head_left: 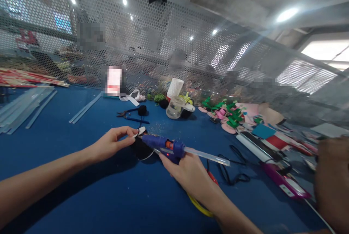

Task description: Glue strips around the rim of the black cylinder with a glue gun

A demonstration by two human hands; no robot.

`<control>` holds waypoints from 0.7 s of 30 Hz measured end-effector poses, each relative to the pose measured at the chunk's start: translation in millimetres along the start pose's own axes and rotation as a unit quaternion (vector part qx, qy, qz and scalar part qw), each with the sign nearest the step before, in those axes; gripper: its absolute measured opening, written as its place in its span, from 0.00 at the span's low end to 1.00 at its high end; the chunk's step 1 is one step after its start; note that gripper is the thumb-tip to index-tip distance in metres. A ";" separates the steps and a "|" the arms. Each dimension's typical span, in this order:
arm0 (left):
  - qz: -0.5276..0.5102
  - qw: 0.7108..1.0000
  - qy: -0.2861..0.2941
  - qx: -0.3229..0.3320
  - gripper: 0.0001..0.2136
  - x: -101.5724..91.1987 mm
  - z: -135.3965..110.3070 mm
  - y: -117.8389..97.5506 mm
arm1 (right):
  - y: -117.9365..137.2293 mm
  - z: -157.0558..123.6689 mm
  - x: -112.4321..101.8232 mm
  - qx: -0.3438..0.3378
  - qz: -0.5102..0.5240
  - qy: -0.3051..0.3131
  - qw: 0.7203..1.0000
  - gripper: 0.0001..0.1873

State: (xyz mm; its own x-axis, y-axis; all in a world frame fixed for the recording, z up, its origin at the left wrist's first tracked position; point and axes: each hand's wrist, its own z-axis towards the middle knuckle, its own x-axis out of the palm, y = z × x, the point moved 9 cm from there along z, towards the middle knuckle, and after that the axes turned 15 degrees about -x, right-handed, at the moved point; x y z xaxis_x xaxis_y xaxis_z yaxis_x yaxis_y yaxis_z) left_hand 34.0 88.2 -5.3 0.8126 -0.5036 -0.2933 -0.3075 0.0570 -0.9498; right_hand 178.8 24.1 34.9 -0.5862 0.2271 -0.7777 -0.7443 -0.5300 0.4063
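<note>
My right hand (188, 174) is closed round a blue glue gun (166, 145) with a clear glue stick (209, 156) poking out of its back. The gun's nozzle points left at a small black and white piece (141, 146) resting on the blue table (95, 190). My left hand (113, 142) pinches the white top edge of that piece, thumb and fingers pressed together. A yellow cord (200, 206) runs under my right wrist.
Clear glue sticks (24, 108) lie at the left. Black pliers (128, 113), a white cup (175, 88), a clear jar (175, 107), green and pink scraps (226, 116) and a black cable (234, 176) crowd the back and right. A perforated metal screen (163, 45) stands behind. A person's blurred arm (332, 179) is at the right edge.
</note>
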 end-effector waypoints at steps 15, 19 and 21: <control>-0.007 1.000 0.010 0.012 0.08 -0.3 -1.1 -1.8 | -10.1 -5.7 3.2 0.084 0.064 0.014 0.994 0.09; -0.003 1.000 0.008 0.010 0.10 -0.3 -2.2 -4.6 | -10.2 -4.2 4.2 0.087 0.051 0.022 0.995 0.09; 0.000 1.000 0.016 0.012 0.10 0.8 -2.7 -6.0 | -11.7 -3.4 3.5 0.089 0.051 0.019 0.995 0.10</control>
State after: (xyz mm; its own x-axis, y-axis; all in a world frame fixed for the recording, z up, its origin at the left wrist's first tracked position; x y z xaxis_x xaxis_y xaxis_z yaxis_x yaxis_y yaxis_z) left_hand 35.1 85.1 0.5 0.7961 -0.5307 -0.2910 -0.2962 0.0777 -0.9520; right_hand 186.6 28.3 25.9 -0.6508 0.1463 -0.7451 -0.7291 -0.3943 0.5594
